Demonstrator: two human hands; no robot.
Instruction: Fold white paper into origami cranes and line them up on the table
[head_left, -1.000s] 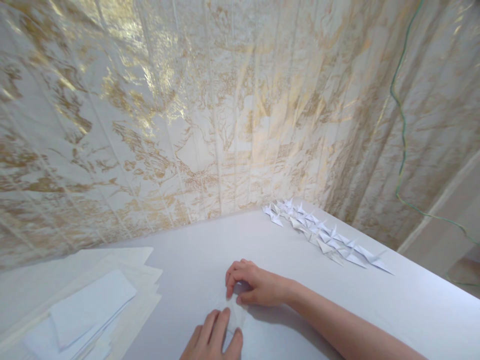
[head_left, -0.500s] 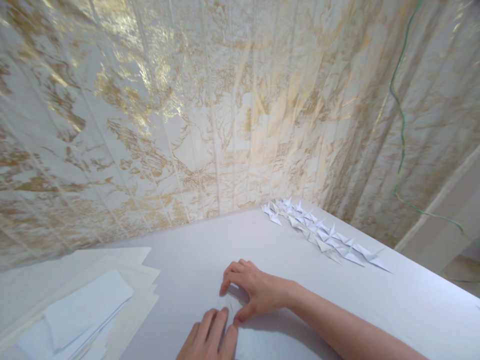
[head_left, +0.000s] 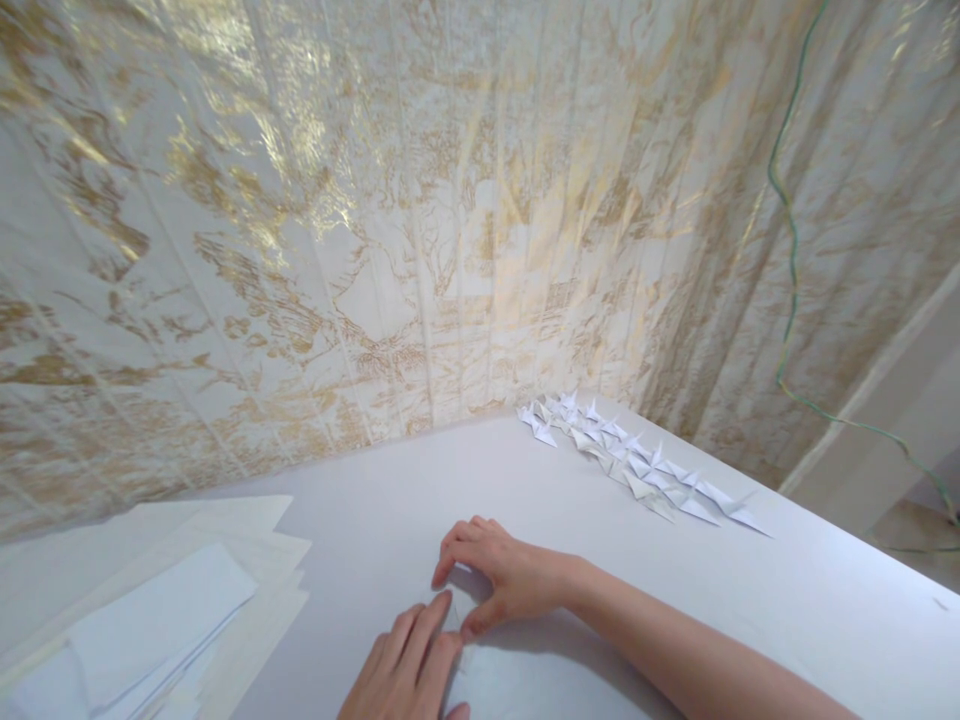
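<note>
Pressing flat on the white worktop point(head_left: 750, 590), the left hand point(head_left: 409, 665) and right hand point(head_left: 499, 580) pin a small white paper point(head_left: 455, 625) between their fingertips, fingers extended, gripping nothing. Folded paper cranes point(head_left: 637, 465) line the far right; paper sheets point(head_left: 157, 610) lie left.

One head-worn view looks forward and down from above the near edge of the table point(head_left: 390, 520), close over the left hand point(head_left: 409, 665) and right hand point(head_left: 499, 580) at the bottom of the frame. It faces the gold-patterned wall point(head_left: 360, 230) behind the table, tilted up enough that the wall fills most of the frame.
</note>
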